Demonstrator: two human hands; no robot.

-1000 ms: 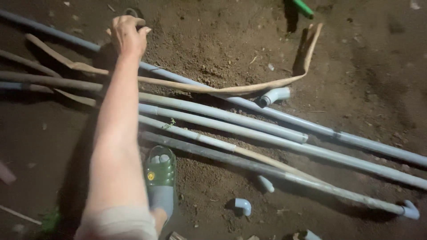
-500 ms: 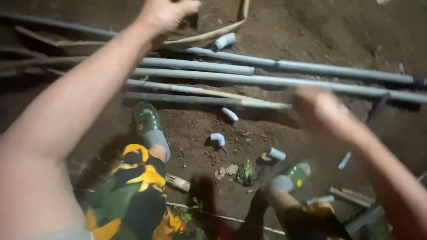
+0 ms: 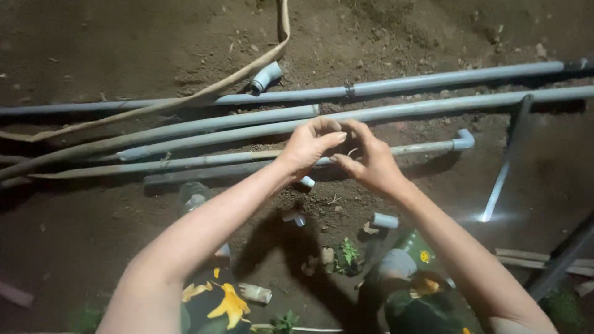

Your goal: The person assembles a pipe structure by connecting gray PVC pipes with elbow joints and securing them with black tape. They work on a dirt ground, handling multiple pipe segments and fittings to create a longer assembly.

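Left hand came in from lower left, forearm raised, fingers curled, thumb and forefinger pinched. Right hand met it fingertip to fingertip, also pinched; something thin sat between them, too small to tell what. Both hovered over the grey pipes lying across the dirt ground. Open dirt beyond the pipes; pipe fittings scattered just below the hands.

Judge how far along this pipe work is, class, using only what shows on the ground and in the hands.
Looks done: one grey pipe already carries an elbow fitting at its end. In hand: the left hand and right hand meet fingertip to fingertip above the pipes around something too small to make out. Left: loose fittings lie unused on the soil, and another elbow sits apart.
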